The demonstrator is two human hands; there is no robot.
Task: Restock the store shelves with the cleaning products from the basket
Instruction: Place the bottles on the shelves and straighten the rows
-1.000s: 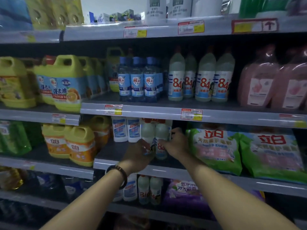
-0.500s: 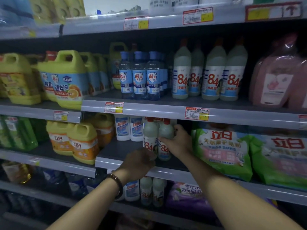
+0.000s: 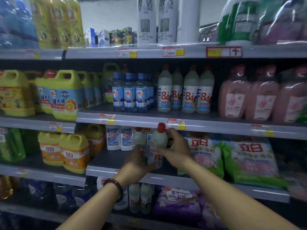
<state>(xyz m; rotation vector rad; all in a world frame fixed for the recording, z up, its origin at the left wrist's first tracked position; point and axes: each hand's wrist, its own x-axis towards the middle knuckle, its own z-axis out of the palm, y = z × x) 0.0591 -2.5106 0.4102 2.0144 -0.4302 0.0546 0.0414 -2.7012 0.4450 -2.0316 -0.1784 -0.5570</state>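
Holding a white bottle [image 3: 157, 146] with a red cap [image 3: 161, 127], both hands wrap around it. The right hand [image 3: 176, 146] has its fingers [image 3: 171, 131] curled round the bottle's top part, just under the cap. The left hand [image 3: 136, 165] grips the bottle's low part, with a bracelet [image 3: 116, 186] on its wrist. The bottle stands almost straight up, over the front edge of a grey shelf [image 3: 106, 170], and its cap reaches as high as a price tag [image 3: 176, 124] on the shelf above. A second white bottle [image 3: 138, 138] stands just behind it, partly hidden. Two white jugs [image 3: 119, 138] sit to the left. Green bags [image 3: 232, 160] lie to the right. Up on the next shelf stand four bigger 84 bottles [image 3: 186, 92], blue bottles [image 3: 129, 93] and pink bottles [image 3: 249, 98].
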